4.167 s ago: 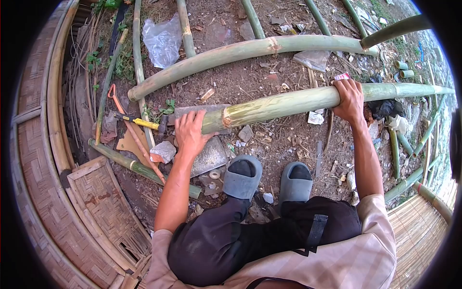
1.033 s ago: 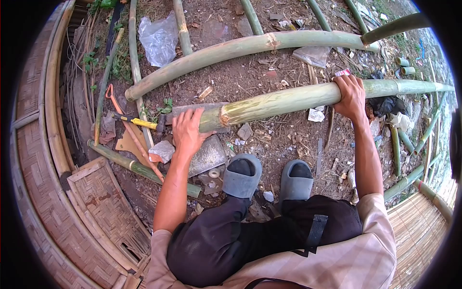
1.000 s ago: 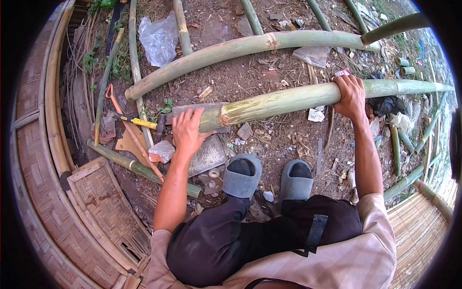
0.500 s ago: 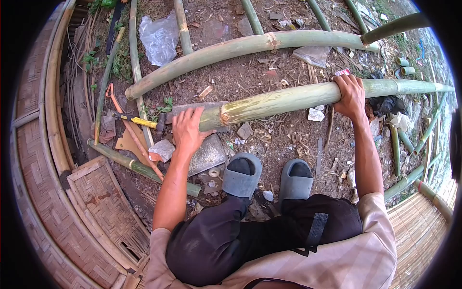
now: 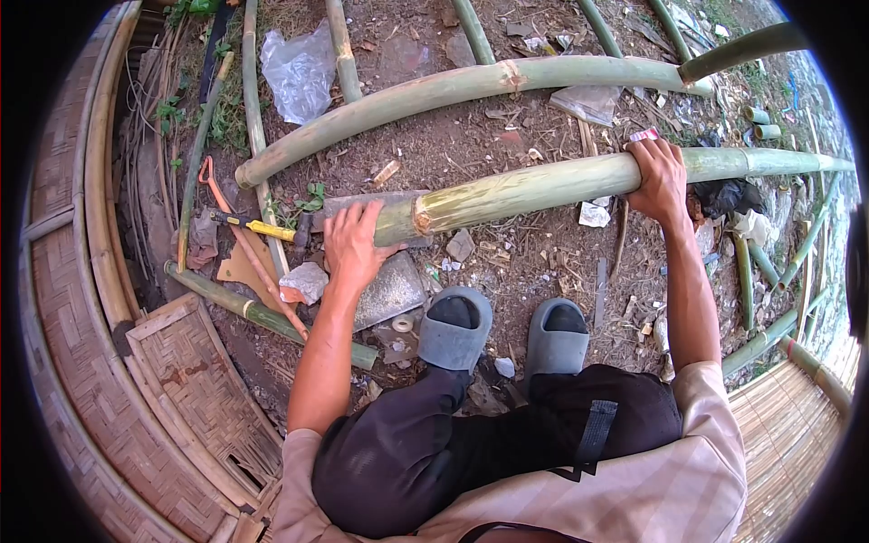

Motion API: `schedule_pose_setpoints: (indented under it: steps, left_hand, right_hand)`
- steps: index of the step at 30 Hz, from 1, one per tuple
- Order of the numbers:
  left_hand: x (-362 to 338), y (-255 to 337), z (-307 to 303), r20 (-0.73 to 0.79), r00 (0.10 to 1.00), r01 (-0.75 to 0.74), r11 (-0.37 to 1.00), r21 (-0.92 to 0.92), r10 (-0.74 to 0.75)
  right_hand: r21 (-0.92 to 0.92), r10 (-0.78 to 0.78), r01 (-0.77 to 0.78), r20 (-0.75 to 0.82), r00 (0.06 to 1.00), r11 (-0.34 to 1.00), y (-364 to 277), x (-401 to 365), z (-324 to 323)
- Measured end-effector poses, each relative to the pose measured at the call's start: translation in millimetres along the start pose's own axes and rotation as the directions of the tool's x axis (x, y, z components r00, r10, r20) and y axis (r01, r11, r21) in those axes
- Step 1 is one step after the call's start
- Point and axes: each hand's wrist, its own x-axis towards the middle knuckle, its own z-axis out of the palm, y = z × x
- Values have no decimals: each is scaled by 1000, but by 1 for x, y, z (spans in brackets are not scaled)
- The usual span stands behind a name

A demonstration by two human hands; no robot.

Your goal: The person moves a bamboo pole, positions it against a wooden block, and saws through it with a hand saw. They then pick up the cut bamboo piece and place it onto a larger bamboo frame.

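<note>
One broad patch of littered soil [image 5: 434, 136] fills the middle, bounded at the left edge by a woven bamboo wall [image 5: 68, 271]. The held pole [image 5: 534, 188] runs from left of centre out to the far right edge. Beyond it lies a second pole [image 5: 407, 100], its left end reaching farther left; a band of soil between the two leaves some room. On the near side, a grey slab [image 5: 394, 294] and two grey sandals [image 5: 454, 330] limit the space. The left hand [image 5: 355, 240] cups the held pole's left end, fingers together over the far side, thumb on the near side. The right hand [image 5: 659, 176] is clamped around it farther right, fingers curled over the top. Left of the left hand, room is tight: a yellow-handled hammer [image 5: 268, 229] sits near it, with a pale stone [image 5: 304, 283] on the near side.
</note>
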Motion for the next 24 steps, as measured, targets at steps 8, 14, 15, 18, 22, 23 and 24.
schedule_pose_setpoints:
  steps: [8,14,15,18,22,23,24]
  left_hand:
    - [-2,-8,2,-9,999,-49,999,-5,49]
    - [4,-6,5,-11,999,-33,999,12,33]
    - [7,6,-8,46,999,2,1000,22,-3]
    - [19,31,-22,27,994,-106,994,14,105]
    - [44,47,-14,57,971,-226,971,-82,231]
    - [50,52,-13,62,967,-242,966,-90,248]
    - [56,55,-10,57,966,-245,965,-94,251]
  right_hand:
    - [6,5,-6,9,1000,1000,17,-12,17]
    - [-112,146,-115,326,934,987,10,10,3]
    - [-83,111,-89,317,942,993,11,13,-2]
    - [-66,90,-71,356,930,995,12,25,-6]
    - [-116,121,-69,533,837,991,16,51,-12]
    - [-107,140,-95,600,788,990,16,59,-15]
    - [-98,157,-123,664,731,988,15,64,-18]
